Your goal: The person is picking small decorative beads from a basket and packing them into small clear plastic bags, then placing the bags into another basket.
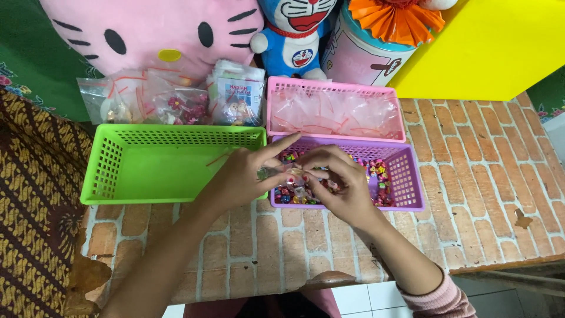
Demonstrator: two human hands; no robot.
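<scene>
— Hands first: what are yours doing?

— Your left hand (pixel 244 176) and right hand (pixel 335 182) meet over the near-left corner of the purple basket (pixel 412 176). Together they pinch a small clear packet (pixel 294 178), fingertips closed on it; your left index finger points out across the basket rim.

— Where does that packet sit?

— Just above the heap of small colourful trinkets (pixel 379 176) that lies in the purple basket, between your two hands. What is inside the packet is too small to tell.

— And around you?

— The green basket (pixel 147 171) stands just beside the purple one, on your left, with a thin red strip lying in it. Behind the purple basket, touching it, is the pink basket (pixel 329 88), filled with clear bags (pixel 335 112). Behind the green one lie several filled plastic bags (pixel 170 100). All of it rests on a surface (pixel 471 194) covered in a brick pattern. At the back lean a pink cat plush (pixel 147 29) and a blue cat plush (pixel 294 35); a yellow sheet (pixel 488 47) is at your far right.
</scene>
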